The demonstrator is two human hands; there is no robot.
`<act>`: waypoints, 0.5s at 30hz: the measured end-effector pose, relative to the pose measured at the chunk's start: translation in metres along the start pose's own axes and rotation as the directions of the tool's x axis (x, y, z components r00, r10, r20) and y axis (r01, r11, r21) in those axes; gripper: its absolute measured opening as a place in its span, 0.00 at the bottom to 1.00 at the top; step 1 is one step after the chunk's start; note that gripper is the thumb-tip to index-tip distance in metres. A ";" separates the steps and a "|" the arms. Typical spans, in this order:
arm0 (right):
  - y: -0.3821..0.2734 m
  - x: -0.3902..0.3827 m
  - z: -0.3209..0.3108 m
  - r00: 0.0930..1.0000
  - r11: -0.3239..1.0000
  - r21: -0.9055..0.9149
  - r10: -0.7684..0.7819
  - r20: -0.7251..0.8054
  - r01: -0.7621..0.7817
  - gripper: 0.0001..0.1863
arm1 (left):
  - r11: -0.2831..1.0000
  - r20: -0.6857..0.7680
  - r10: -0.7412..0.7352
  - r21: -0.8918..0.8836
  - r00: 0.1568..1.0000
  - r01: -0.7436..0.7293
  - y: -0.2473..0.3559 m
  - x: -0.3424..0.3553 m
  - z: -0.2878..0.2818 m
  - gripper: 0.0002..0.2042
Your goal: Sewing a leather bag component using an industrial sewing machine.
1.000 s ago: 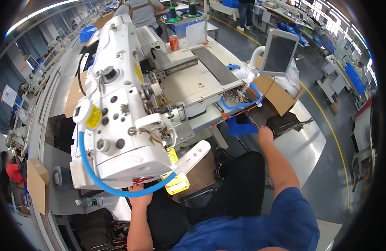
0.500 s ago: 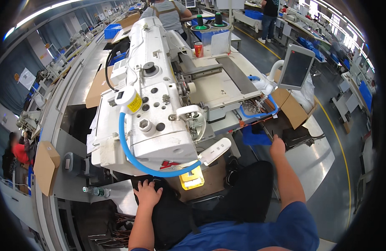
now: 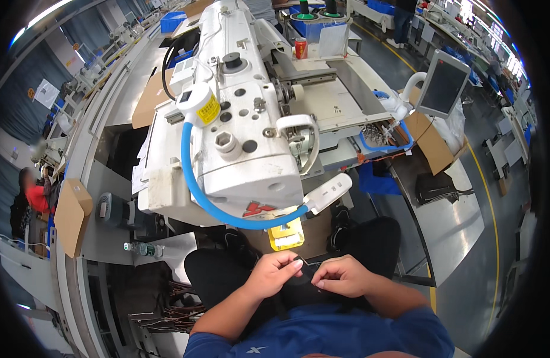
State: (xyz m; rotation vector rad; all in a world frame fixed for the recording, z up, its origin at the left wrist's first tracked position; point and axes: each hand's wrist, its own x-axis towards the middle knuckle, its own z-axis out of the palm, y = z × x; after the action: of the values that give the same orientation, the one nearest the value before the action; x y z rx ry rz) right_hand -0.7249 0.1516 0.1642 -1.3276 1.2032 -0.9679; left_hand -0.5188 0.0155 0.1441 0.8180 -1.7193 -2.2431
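Both my hands meet over my lap, in front of the sewing machine's white head (image 3: 245,179). My left hand (image 3: 275,273) is closed, thumb pressed against the fingers, with the end of a thin dark strip (image 3: 304,261) showing at its fingertips. Facing it, my right hand (image 3: 345,276) pinches thumb and fingers together on a dark piece that looks like the same strip. Most of that strip is lost against my black trousers, and I cannot make out its exact kind. Below the machine head, light falls on a yellow plate (image 3: 286,234).
A bundle of black pieces (image 3: 435,190) lies on the metal side table (image 3: 460,224) at right. More dark pieces (image 3: 147,292) hang at left, near a plastic bottle (image 3: 144,249). A blue hose (image 3: 194,194) curves across the machine's front; a screen (image 3: 443,83) stands right.
My right hand has come from beside the black bundle on the right to my lap. My left hand has left my thigh and moved right to meet it. The view has shifted slightly.
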 end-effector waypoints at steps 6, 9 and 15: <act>-0.018 0.014 0.019 0.997 0.999 -0.045 0.002 -0.079 -0.005 0.07 | 0.990 -0.125 0.069 0.134 0.990 -0.052 0.015 -0.023 -0.002 0.07; -0.022 0.024 0.027 0.995 0.996 -0.033 -0.079 -0.068 0.077 0.08 | 0.996 -0.143 0.088 0.021 0.986 -0.086 0.020 -0.030 -0.003 0.04; -0.029 0.030 0.033 0.992 0.989 0.083 -0.127 0.023 0.125 0.09 | 0.984 -0.052 0.173 0.061 0.983 -0.170 0.031 -0.041 -0.011 0.09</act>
State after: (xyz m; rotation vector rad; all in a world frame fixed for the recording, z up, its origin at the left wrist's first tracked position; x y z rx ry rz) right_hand -0.6841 0.1262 0.1861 -1.3609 1.0572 -1.0731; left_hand -0.4841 0.0162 0.1842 0.7084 -1.7612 -2.0484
